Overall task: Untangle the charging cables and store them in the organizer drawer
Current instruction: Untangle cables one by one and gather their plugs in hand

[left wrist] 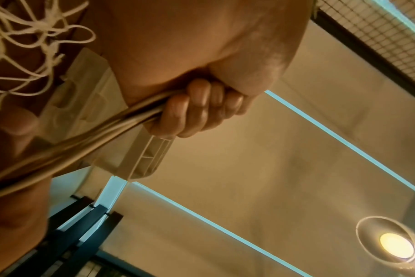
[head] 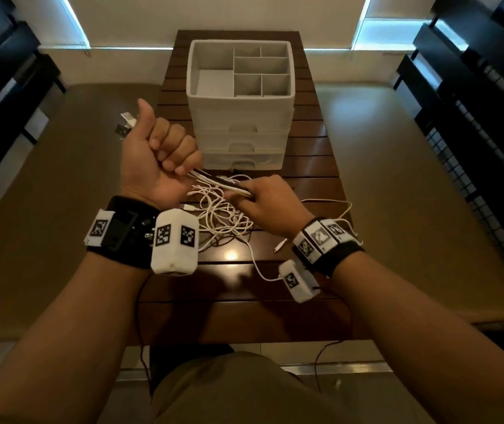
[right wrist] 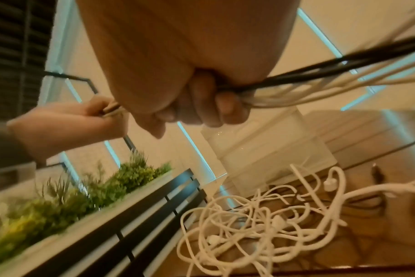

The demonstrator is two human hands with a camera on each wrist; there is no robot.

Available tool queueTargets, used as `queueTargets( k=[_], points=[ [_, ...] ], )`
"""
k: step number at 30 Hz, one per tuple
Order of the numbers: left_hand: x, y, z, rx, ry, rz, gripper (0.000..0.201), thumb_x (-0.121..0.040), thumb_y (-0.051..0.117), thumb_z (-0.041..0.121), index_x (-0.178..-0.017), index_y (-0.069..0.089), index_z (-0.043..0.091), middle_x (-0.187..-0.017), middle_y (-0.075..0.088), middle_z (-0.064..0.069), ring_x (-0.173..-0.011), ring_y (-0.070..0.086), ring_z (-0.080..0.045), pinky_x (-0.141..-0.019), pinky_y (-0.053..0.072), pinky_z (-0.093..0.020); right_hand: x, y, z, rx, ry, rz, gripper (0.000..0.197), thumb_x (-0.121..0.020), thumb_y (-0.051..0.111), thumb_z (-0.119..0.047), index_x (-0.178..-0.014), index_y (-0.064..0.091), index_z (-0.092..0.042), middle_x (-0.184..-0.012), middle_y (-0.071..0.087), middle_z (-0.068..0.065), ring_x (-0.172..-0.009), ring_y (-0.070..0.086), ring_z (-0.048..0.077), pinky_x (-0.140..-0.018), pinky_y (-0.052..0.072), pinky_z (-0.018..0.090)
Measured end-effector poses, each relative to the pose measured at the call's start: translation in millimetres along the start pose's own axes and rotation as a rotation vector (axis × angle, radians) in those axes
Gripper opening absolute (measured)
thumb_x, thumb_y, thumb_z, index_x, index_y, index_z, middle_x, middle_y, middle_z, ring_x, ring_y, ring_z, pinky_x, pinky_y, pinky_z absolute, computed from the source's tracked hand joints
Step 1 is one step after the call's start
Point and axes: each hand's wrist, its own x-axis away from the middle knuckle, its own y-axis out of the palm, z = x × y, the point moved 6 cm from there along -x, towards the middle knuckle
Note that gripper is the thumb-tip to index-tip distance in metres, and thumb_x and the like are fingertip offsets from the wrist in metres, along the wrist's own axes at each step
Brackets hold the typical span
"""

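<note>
your left hand (head: 165, 154) was raised with the thumb up and the fingers curled tight round a bundle of cables (head: 214, 182), their plug ends poking out behind it past the desk's left edge. your right hand (head: 266, 203) gripped the same bundle a little further along, so a short run of black and white strands lay taut between both hands; this looked like drawing the strands straight to free them from the knot. the loose white tangle (head: 223, 215) lay on the desk (head: 305, 148) below your hands, near its middle, with one end trailing toward the right edge. the organizer (head: 241, 102) stood toward the far edge, its top tray compartments bare of cables. its three drawers (head: 241, 145) looked closed, so nothing appeared stored yet.
</note>
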Motion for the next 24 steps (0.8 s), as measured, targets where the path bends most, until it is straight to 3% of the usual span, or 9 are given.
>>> queueTargets(
  k=[3, 6, 9, 11, 14, 17, 18, 22, 24],
  points=[
    [8.7, -6.5, -20.8, -0.030, -0.054, 0.131, 0.066, -0.110, 0.037, 0.053, -0.052, 0.030, 0.023, -0.046, 0.019, 0.007, -0.038, 0.016, -0.009, -0.038, 0.016, -0.025, 17.5, 13.0, 9.4, 0.070, 0.071, -0.167, 0.045, -0.103, 0.056, -0.044, -0.063, 0.054, -0.024, -0.056, 0.049, -0.008, -0.051, 0.045, 0.007, -0.055, 0.033, 0.031],
    [10.4, -16.4, -46.9, -0.092, -0.117, 0.235, 0.065, -0.109, 0.041, 0.052, -0.052, 0.029, 0.024, -0.044, 0.019, 0.008, -0.034, 0.016, -0.008, -0.034, 0.014, -0.020, 36.9, 31.7, 8.1, 0.048, 0.100, -0.327, 0.047, -0.107, 0.051, -0.040, -0.066, 0.054, -0.017, -0.059, 0.046, -0.002, -0.052, 0.038, 0.008, -0.057, 0.025, 0.034],
    [9.6, -32.2, -63.0, -0.080, -0.235, 0.235, 0.067, -0.110, 0.040, 0.050, -0.049, 0.031, 0.023, -0.041, 0.021, 0.008, -0.031, 0.019, -0.007, -0.033, 0.015, -0.018, 55.4, 42.0, 12.0, -0.052, 0.106, -0.372, 0.052, -0.103, 0.057, -0.047, -0.062, 0.051, -0.016, -0.057, 0.050, 0.002, -0.051, 0.043, 0.009, -0.056, 0.031, 0.032],
    [10.2, -40.4, -69.3, -0.072, -0.321, 0.201, 0.065, -0.110, 0.042, 0.049, -0.051, 0.029, 0.024, -0.042, 0.020, 0.008, -0.032, 0.018, -0.007, -0.033, 0.016, -0.019, 59.3, 35.6, 14.6, -0.270, 0.184, -0.392, 0.058, -0.095, 0.057, -0.065, -0.071, 0.062, -0.013, -0.062, 0.058, 0.003, -0.056, 0.052, 0.010, -0.057, 0.040, 0.028],
    [14.1, -42.5, -68.6, -0.070, -0.375, 0.140, 0.062, -0.110, 0.041, 0.048, -0.056, 0.021, 0.026, -0.046, 0.013, 0.007, -0.038, 0.009, -0.009, -0.034, 0.014, -0.020, 36.2, 7.0, 41.7, -0.475, 0.387, -0.241, 0.058, -0.099, 0.042, -0.069, -0.096, 0.071, -0.019, -0.091, 0.070, 0.000, -0.083, 0.066, 0.017, -0.078, 0.053, 0.033],
    [19.3, -39.1, -63.4, -0.086, -0.363, 0.121, 0.061, -0.109, 0.040, 0.048, -0.058, 0.018, 0.027, -0.048, 0.010, 0.007, -0.040, 0.007, -0.010, -0.035, 0.011, -0.021, 12.1, -24.6, 104.0, 0.001, 0.485, -0.047, 0.031, -0.101, 0.057, -0.046, -0.107, 0.066, -0.017, -0.105, 0.065, 0.005, -0.094, 0.063, 0.023, -0.084, 0.052, 0.038],
    [20.7, -38.9, -62.0, -0.094, -0.357, 0.126, 0.061, -0.109, 0.040, 0.049, -0.056, 0.019, 0.026, -0.048, 0.010, 0.007, -0.040, 0.007, -0.010, -0.036, 0.010, -0.021, 10.5, -26.7, 120.1, 0.155, 0.512, -0.103, 0.025, -0.099, 0.061, -0.039, -0.109, 0.066, -0.017, -0.108, 0.064, 0.008, -0.097, 0.064, 0.026, -0.086, 0.054, 0.041],
    [19.7, -38.6, -54.2, -0.112, -0.335, 0.127, 0.067, -0.110, 0.040, 0.049, -0.049, 0.029, 0.023, -0.042, 0.020, 0.008, -0.040, 0.008, -0.010, -0.037, 0.009, -0.021, 40.6, 0.4, 154.8, 0.434, 0.637, -0.635, 0.024, -0.095, 0.062, -0.031, -0.094, 0.069, -0.008, -0.093, 0.068, 0.009, -0.090, 0.068, 0.030, -0.076, 0.057, 0.038],
    [16.3, -38.4, -49.7, -0.112, -0.322, 0.112, 0.067, -0.110, 0.039, 0.050, -0.049, 0.031, 0.023, -0.042, 0.021, 0.008, -0.039, 0.009, -0.009, -0.037, 0.009, -0.022, 55.8, -0.5, 172.5, 0.528, 0.701, -0.683, 0.016, -0.097, 0.060, -0.025, -0.094, 0.064, -0.009, -0.093, 0.063, 0.007, -0.094, 0.069, 0.032, -0.075, 0.053, 0.036]
  ],
)
